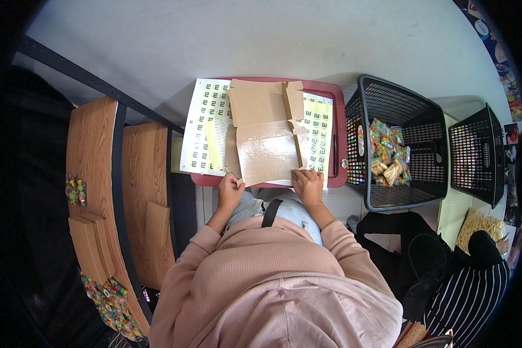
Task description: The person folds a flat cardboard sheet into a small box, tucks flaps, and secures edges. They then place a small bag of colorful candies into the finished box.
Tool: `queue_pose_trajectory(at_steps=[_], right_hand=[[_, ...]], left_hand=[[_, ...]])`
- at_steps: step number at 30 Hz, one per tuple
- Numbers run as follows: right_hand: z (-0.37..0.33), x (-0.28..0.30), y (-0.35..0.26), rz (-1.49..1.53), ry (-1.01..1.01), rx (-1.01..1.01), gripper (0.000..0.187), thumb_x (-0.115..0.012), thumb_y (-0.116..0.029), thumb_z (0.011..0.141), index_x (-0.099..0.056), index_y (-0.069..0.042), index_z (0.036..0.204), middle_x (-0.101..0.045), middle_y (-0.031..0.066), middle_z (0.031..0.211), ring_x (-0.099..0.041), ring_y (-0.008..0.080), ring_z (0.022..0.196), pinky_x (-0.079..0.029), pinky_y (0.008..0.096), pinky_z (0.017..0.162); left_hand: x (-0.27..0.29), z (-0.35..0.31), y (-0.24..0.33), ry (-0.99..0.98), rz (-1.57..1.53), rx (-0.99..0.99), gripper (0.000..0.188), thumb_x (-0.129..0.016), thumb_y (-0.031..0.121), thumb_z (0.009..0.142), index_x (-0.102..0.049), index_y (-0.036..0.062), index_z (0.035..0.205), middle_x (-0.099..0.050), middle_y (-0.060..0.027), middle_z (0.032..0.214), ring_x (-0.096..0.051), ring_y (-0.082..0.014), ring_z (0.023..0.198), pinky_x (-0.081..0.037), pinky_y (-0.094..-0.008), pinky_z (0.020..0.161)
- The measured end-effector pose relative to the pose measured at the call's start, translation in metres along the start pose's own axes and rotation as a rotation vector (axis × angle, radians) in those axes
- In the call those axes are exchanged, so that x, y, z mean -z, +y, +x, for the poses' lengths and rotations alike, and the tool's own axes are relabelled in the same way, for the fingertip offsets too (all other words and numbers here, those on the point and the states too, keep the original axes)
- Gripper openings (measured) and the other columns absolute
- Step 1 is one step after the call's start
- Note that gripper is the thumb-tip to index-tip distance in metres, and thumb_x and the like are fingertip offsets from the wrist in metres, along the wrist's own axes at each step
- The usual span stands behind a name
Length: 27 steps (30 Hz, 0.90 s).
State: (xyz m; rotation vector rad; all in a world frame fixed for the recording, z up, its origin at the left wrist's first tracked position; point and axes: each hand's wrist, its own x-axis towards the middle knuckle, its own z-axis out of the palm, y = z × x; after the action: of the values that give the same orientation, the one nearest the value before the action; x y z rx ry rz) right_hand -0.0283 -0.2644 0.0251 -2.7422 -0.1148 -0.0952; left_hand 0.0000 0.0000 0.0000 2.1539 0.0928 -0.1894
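A flattened brown cardboard box, creased across the middle with its side flaps partly raised, lies in front of me. Its near half looks glossy. My left hand pinches the flap at the near left corner. At the near right corner, my right hand has its fingers closed on the other flap. Beneath the cardboard are white sheets of printed labels and yellowish ones, spread over a dark red plastic lid or tray.
To the right stands a black mesh crate with small bags of colourful pieces; a second black crate is beyond it. Wooden shelves at left hold folded cardboard and colourful bags. Another person in black sits at lower right.
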Motion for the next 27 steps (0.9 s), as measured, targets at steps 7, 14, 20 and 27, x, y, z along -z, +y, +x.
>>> queue_pose_trajectory(at_steps=[7, 14, 20, 27], right_hand=[[0.0, 0.006, -0.012, -0.047, -0.07, 0.117, 0.04, -0.06, -0.015, 0.07, -0.055, -0.009, 0.109, -0.051, 0.0083, 0.103, -0.047, 0.0238, 0.094, -0.036, 0.0371, 0.079], [-0.003, 0.005, -0.01, 0.011, -0.082, 0.1, 0.043, -0.058, -0.013, 0.071, -0.053, -0.008, 0.113, -0.05, 0.0087, 0.101, -0.047, 0.0254, 0.094, -0.037, 0.038, 0.078], [0.004, 0.001, -0.004, 0.112, -0.059, 0.116, 0.032, -0.056, -0.005, 0.073, -0.059, -0.008, 0.105, -0.053, 0.0058, 0.091, -0.05, 0.0226, 0.087, -0.038, 0.0349, 0.076], [0.004, 0.004, -0.004, 0.104, -0.02, 0.116, 0.03, -0.061, -0.009, 0.075, -0.061, -0.008, 0.105, -0.055, 0.0058, 0.089, -0.052, 0.0206, 0.086, -0.038, 0.0343, 0.075]], left_hand=[[0.011, -0.015, 0.009, 0.073, -0.105, -0.101, 0.026, -0.068, 0.008, 0.073, -0.051, -0.0006, 0.09, -0.059, -0.0106, 0.082, -0.06, -0.0167, 0.072, -0.049, -0.0267, 0.053], [0.007, -0.017, -0.01, -0.003, -0.67, 0.324, 0.017, -0.062, 0.006, 0.08, -0.05, 0.0001, 0.09, -0.06, -0.01, 0.082, -0.06, -0.0131, 0.069, -0.05, -0.0226, 0.05], [0.002, -0.016, -0.022, -0.032, -0.458, 0.111, 0.018, -0.058, 0.012, 0.085, -0.05, -0.0004, 0.094, -0.06, -0.0124, 0.082, -0.062, -0.015, 0.07, -0.052, -0.0236, 0.053], [0.008, -0.009, 0.0, -0.2, -0.915, 0.504, 0.043, -0.033, 0.036, 0.095, -0.041, -0.001, 0.116, -0.055, -0.0138, 0.108, -0.059, -0.0241, 0.093, -0.053, -0.0381, 0.072]])
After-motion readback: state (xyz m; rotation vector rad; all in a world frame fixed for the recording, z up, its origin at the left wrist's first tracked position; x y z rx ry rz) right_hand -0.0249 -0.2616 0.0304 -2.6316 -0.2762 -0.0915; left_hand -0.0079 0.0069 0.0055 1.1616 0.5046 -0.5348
